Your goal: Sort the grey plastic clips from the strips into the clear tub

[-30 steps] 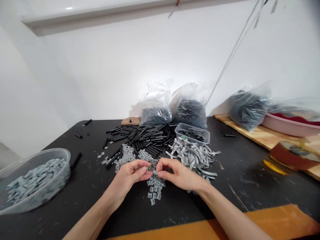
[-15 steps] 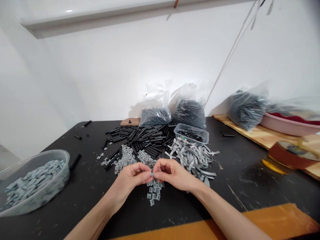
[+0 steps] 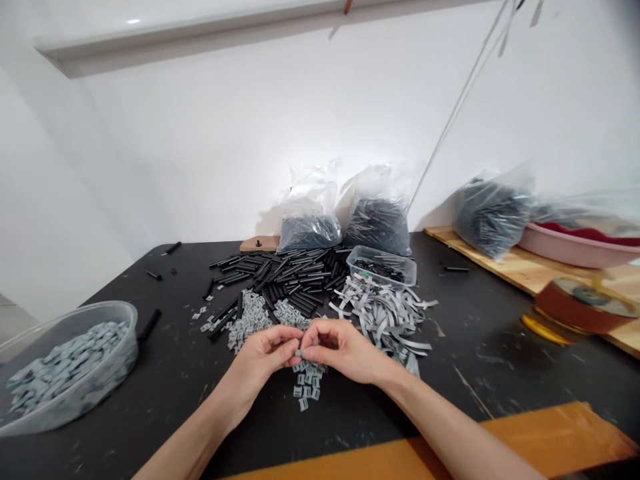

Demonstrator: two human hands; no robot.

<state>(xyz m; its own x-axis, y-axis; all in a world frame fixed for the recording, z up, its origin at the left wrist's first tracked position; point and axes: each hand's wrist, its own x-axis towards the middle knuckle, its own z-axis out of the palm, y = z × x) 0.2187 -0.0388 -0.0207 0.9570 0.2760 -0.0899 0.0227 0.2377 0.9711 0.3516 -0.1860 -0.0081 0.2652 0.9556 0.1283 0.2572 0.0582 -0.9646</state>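
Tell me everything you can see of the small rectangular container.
The rectangular container looks like clear plastic, open-topped. It stands upright, holding a jumble of small black parts. It sits behind the pale strips, right of the black tubes and in front of a bag. The left hand and right hand are apart from it.

Grey pieces and black rods block forward reach; open tabletop leads left to the tub.

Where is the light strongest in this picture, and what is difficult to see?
Head view: the white wall is brightest around the two middle clear bags, whose plastic glints; head view again: the grey piece at the fingers is too small to make out.
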